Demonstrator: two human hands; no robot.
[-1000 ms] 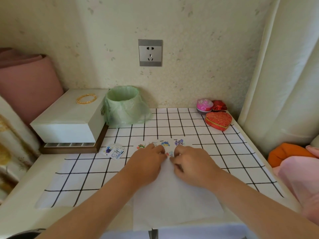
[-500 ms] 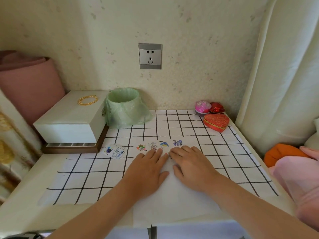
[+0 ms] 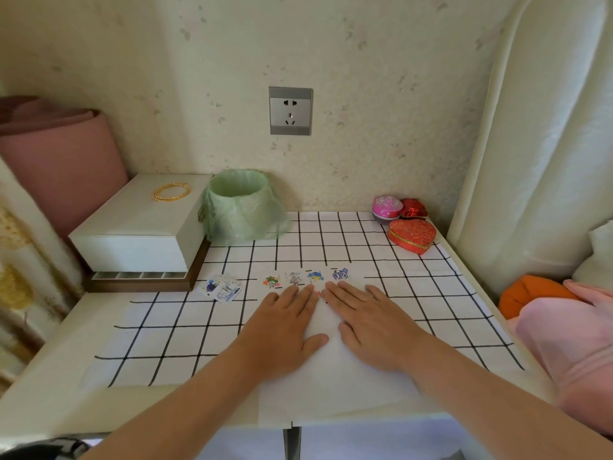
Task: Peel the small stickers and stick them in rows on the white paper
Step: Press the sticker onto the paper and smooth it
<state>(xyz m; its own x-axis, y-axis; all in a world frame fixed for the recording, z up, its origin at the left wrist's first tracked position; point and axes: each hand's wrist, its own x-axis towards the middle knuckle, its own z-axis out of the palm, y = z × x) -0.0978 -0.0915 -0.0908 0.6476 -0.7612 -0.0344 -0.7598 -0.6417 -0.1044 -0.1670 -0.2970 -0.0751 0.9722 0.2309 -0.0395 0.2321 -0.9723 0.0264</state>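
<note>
A white paper lies on the checked cloth in front of me. Along its far edge runs a row of small stickers: a green-and-red one, a pale one, a blue-and-yellow one and a purple one. My left hand and my right hand lie flat on the paper side by side, fingers spread, holding nothing. A sliver of a further sticker shows between their fingertips. A small pile of loose stickers sits to the left of the paper.
A white box with a gold bangle stands at back left, beside a bin lined with a green bag. A red heart tin, a pink tin and a red tin sit at back right. Pink cloth lies at right.
My hands went from curled with fingertips pinched together over a sticker to lying flat and spread on the paper. They have slid slightly toward me.
</note>
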